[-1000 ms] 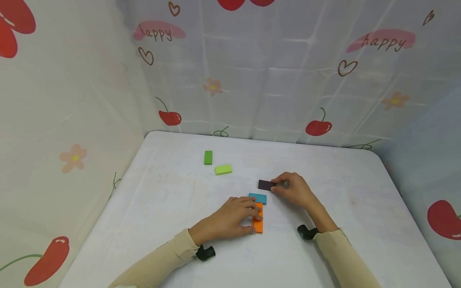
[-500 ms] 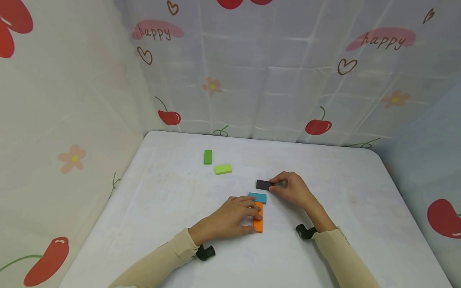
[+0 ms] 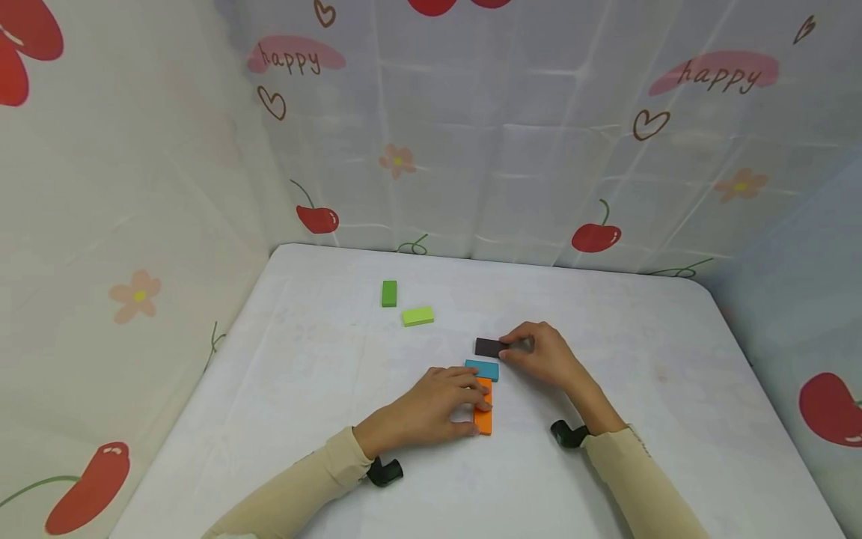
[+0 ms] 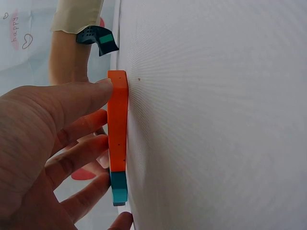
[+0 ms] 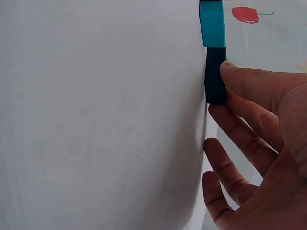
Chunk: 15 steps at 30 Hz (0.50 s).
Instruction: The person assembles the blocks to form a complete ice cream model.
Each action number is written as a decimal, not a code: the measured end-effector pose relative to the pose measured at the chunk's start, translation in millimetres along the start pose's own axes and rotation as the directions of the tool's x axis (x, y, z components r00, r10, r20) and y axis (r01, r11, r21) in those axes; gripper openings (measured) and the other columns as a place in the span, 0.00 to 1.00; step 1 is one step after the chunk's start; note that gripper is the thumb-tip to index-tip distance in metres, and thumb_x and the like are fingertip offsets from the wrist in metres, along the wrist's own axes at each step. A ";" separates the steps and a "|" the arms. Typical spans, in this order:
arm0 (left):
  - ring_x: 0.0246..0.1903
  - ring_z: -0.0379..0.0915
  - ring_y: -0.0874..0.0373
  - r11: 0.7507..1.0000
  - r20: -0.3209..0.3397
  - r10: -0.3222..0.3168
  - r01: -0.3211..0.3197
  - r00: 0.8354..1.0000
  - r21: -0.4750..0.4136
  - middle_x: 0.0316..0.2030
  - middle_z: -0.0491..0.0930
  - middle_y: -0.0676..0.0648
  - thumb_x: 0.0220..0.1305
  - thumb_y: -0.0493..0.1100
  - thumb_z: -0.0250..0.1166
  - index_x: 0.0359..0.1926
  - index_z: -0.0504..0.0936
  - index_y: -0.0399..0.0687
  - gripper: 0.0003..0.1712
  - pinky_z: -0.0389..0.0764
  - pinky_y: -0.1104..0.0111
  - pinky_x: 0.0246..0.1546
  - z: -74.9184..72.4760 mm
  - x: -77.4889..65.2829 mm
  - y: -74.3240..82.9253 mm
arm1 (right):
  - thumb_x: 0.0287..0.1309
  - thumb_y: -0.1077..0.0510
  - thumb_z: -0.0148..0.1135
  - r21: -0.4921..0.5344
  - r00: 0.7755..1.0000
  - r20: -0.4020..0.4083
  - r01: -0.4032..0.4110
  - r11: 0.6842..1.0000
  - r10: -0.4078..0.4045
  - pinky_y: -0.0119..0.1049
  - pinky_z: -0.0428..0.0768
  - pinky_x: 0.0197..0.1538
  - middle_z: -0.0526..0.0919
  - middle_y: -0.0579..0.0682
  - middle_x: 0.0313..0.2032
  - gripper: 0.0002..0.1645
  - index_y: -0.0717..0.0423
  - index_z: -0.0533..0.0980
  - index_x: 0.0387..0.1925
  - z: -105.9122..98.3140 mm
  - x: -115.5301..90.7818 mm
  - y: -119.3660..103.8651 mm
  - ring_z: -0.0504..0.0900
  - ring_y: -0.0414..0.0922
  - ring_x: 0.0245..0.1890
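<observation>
My left hand [image 3: 434,408] reaches over an orange block [image 3: 483,423], thumb at its left edge and fingers bent across its top. In the left wrist view the orange block [image 4: 118,124] lies flat, end to end with a teal block [image 4: 119,188]. My right hand [image 3: 545,355] pinches one end of a black block [image 3: 488,347] between thumb and index finger. This block lies crosswise just beyond the teal block [image 3: 483,370] in the head view, a narrow gap between them. The right wrist view shows the black block [image 5: 215,76], with the other fingers spread beside it.
A dark green block [image 3: 389,293] and a lime green block [image 3: 418,317] lie farther back on the white table [image 3: 323,352]. A patterned curtain [image 3: 471,150] rises behind the table. Each wrist wears a black camera mount [image 3: 385,472].
My right hand has slid the black block slightly to the left, above the teal block. My left hand and the other blocks look unmoved.
</observation>
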State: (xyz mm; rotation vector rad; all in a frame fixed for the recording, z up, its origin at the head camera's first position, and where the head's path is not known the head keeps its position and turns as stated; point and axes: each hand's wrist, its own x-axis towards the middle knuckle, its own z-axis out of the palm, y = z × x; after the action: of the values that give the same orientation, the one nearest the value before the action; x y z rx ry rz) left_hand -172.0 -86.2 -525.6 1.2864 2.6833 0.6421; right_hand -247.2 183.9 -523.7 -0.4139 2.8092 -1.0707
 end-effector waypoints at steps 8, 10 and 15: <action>0.79 0.65 0.56 1.000 0.007 -0.014 0.014 1.000 -0.009 0.60 0.82 0.64 0.70 0.58 0.74 0.57 0.88 0.70 0.17 0.73 0.50 0.70 -0.6 -1.0 -0.8 | 0.60 0.55 0.79 -0.003 1.000 -0.003 0.023 1.000 -0.023 0.59 0.77 0.66 0.93 0.49 0.48 0.14 0.50 0.91 0.49 2.6 2.8 -3.1 0.81 0.54 0.55; 0.78 0.65 0.56 1.000 0.006 -0.011 0.011 1.000 -0.010 0.60 0.82 0.64 0.70 0.58 0.74 0.57 0.88 0.69 0.17 0.73 0.50 0.70 -0.4 -0.9 -1.3 | 0.60 0.55 0.79 -0.008 1.000 -0.002 0.022 1.000 -0.022 0.59 0.77 0.66 0.93 0.49 0.48 0.15 0.49 0.91 0.49 2.6 2.9 -3.6 0.81 0.54 0.55; 0.78 0.66 0.55 1.000 -0.004 0.004 -0.005 1.000 -0.003 0.61 0.82 0.63 0.69 0.59 0.74 0.57 0.88 0.69 0.17 0.74 0.50 0.69 1.7 -0.5 -2.3 | 0.62 0.54 0.78 -0.023 1.000 0.006 0.023 0.999 -0.023 0.61 0.77 0.66 0.93 0.50 0.49 0.14 0.50 0.91 0.49 1.4 1.9 -5.3 0.81 0.55 0.56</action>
State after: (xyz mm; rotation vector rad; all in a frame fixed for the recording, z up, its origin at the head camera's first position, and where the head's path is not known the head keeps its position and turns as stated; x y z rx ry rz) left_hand -173.0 -87.3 -528.2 1.2922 2.6820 0.6494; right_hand -247.6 178.6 -521.2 -0.4514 2.8213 -1.0402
